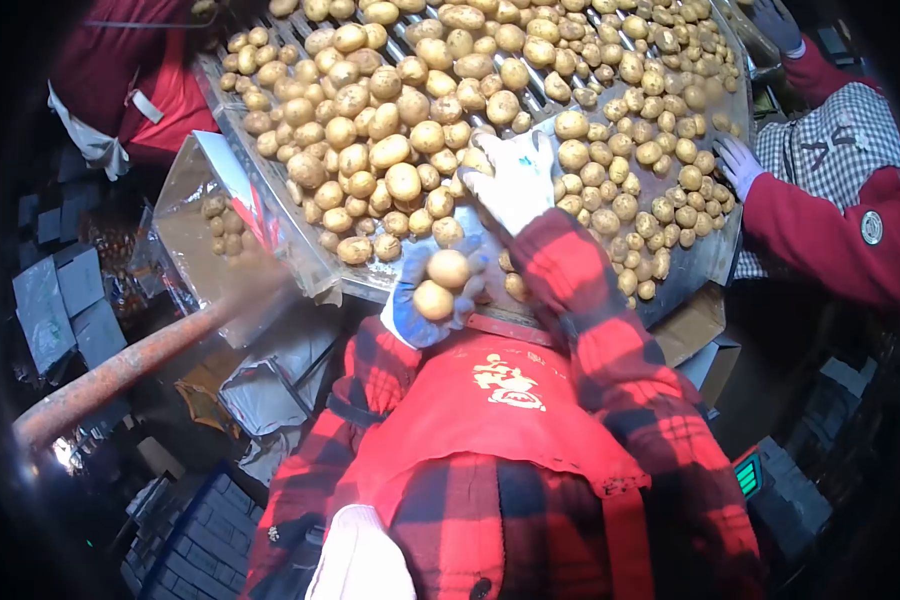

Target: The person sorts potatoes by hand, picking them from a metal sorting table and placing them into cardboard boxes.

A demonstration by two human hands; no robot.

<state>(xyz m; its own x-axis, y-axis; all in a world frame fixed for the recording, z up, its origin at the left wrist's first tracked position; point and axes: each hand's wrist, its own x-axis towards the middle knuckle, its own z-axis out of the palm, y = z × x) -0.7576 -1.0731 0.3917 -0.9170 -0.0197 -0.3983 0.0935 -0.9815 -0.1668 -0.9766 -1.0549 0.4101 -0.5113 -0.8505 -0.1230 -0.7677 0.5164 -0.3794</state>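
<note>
My left hand (433, 293), in a blue and white glove, is cupped around two potatoes (440, 283) at the near edge of the sorting table (705, 262). Further out, my right hand (515, 178), in a white glove, lies palm down with its fingers spread on the heap of potatoes (370, 130), holding nothing that I can see. Both of my sleeves are red and black plaid, and a red apron covers my front.
A co-worker in red sleeves and a checked apron stands on the right with one gloved hand (738, 162) on the potatoes. Another person in red (130, 70) is at the top left. A metal chute (195, 195) holds several potatoes, above a rusty pipe (120, 372).
</note>
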